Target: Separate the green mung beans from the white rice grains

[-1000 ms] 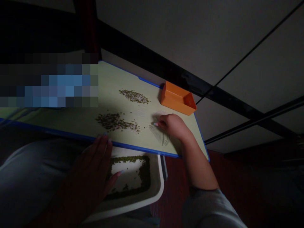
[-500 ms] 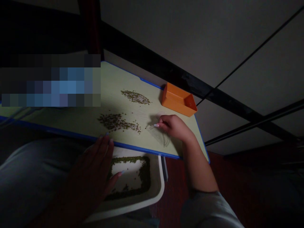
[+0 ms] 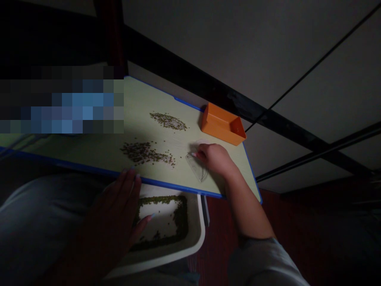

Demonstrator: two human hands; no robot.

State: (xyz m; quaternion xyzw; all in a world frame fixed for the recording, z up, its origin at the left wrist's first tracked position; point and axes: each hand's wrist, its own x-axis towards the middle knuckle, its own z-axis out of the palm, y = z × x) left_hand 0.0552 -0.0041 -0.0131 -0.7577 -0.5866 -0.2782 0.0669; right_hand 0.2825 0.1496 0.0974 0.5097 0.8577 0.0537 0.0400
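My right hand (image 3: 214, 158) is closed, its thumb and fingers pinching a clear plastic piece with printed curved lines, like a set square (image 3: 197, 169), low over the pale yellow board (image 3: 220, 186). Left of it lie a pile of dark, small bean-like grains (image 3: 139, 152) and, farther back, a pile of greener grains (image 3: 169, 121). My left hand (image 3: 119, 202) has its fingers stretched out, the tips at the board's front blue edge. Below that edge is a white tub (image 3: 202, 234) with a green band of grains around its bottom.
An orange open box (image 3: 223, 133) stands at the board's back right corner. Behind it runs a pale panelled wall (image 3: 268, 59) with dark strips. A blurred-out patch (image 3: 68, 107) hides the board's left part. Dark red floor (image 3: 218, 234) shows below.
The clear piece turns a little and shifts slightly in my right hand, its corner now showing more plainly. A few loose grains lie near its tip. My left hand stays put.
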